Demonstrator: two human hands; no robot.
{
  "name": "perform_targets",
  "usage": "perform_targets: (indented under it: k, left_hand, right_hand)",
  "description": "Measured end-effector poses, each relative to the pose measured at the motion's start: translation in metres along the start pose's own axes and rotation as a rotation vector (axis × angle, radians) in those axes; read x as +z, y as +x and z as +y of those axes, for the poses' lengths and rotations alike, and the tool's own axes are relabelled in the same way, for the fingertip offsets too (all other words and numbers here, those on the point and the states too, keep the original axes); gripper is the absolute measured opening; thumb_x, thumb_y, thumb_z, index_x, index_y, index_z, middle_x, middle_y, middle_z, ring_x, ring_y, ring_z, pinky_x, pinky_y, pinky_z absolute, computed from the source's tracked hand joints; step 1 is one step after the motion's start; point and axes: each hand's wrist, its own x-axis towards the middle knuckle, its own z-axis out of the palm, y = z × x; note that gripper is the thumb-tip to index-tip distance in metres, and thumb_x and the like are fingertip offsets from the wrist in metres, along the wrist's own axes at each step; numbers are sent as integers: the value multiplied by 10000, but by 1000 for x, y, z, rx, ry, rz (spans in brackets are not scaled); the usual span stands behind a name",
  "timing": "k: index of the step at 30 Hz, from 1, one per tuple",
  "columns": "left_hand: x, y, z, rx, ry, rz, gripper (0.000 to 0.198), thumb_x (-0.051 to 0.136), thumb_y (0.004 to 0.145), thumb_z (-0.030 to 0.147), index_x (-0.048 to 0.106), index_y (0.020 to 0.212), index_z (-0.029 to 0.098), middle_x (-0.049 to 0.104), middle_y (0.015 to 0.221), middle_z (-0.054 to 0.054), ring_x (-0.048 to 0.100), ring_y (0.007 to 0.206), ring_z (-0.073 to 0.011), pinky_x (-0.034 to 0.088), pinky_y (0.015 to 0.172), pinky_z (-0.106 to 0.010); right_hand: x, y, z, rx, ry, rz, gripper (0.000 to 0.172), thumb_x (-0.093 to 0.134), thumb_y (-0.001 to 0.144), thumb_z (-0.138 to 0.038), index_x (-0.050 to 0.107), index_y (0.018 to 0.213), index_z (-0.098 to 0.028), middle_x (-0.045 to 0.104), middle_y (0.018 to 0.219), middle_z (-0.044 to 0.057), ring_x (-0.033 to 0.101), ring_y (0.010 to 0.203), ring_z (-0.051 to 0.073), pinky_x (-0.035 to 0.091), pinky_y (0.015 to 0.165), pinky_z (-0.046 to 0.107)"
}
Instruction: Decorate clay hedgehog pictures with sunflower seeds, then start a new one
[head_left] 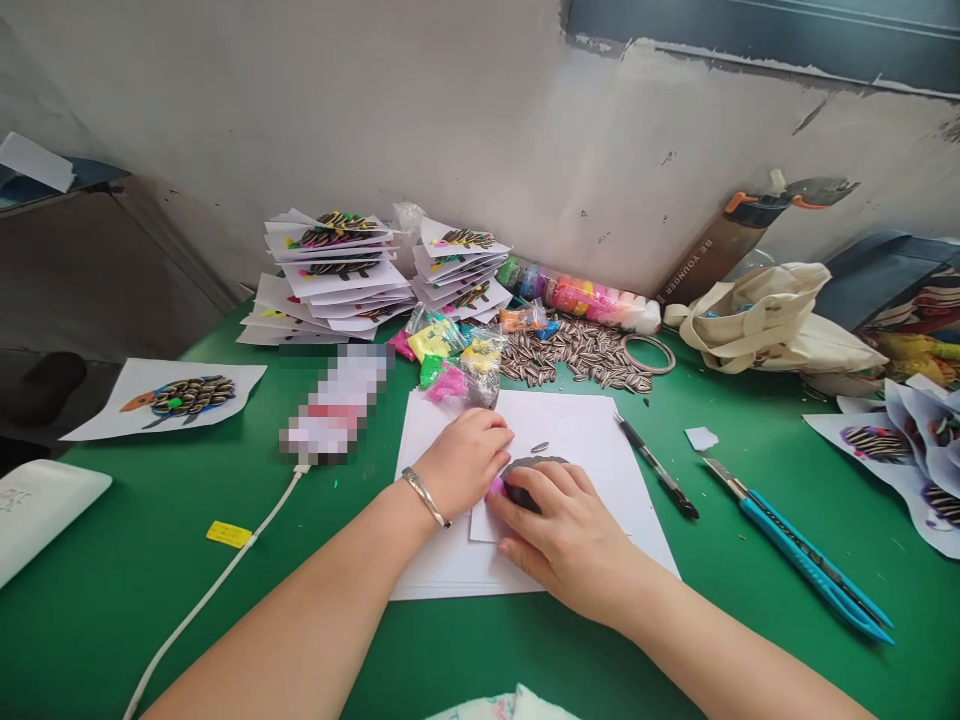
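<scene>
A flattened patch of black clay (pixel 523 492) lies on a small white sheet (pixel 487 527), with a bit of pink clay (pixel 496 487) at its left edge. Over the black clay my right hand (pixel 570 540) is bent, fingers pressed onto it and covering much of it. My left hand (pixel 463 458), with a silver bracelet at the wrist, rests at the left of the small sheet. Its fingers are curled together near the pink clay, and what they hold, if anything, is hidden. A single sunflower seed (pixel 539 447) lies just beyond the clay. Beneath is a stack of larger white paper (pixel 435 570).
Beyond the paper are bagged coloured clay (pixel 442 350), a pile of sunflower seeds (pixel 570 350) and a tape roll (pixel 649 354). A pen (pixel 656 465) and blue utility knife (pixel 810 560) lie right. Stacked seed pictures (pixel 337 280) stand behind; a white cable (pixel 217 570) runs left.
</scene>
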Motion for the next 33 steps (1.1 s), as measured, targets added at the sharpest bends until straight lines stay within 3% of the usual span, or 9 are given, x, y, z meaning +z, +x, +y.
perform_targets:
  k: [9,16,23,33]
  left_hand:
    - [-2,0,2,-6,-7,-12,174,487,835,119,633,918,162,587,977,-72,515,950,-199,438,880,-349]
    - [-2,1,2,2,5,-7,179,480,843,136,629,941,156,590,985,-81,517,965,-204,431,898,-353]
    - [-1,-1,1,5,-7,5,170,481,841,132,629,918,164,588,978,-73,519,955,-202,441,876,-355]
    - [-2,0,2,-3,14,-12,176,487,846,137,630,948,151,588,984,-82,516,963,-207,433,893,-352]
  right_hand:
    - [-6,-2,8,70,60,53,330,452,893,-351,545,1198,-263,527,1133,91,441,991,239,349,821,405]
    - [-2,1,5,3,-17,18,294,455,896,-339,574,1152,-256,566,1080,73,440,1001,239,322,861,419]
    - [-11,-1,7,22,29,52,294,469,888,-345,572,1153,-269,543,1104,80,438,985,228,330,842,406]
    - [-7,1,6,-19,55,6,235,465,890,-337,621,1036,-240,564,994,71,443,940,216,324,835,393]
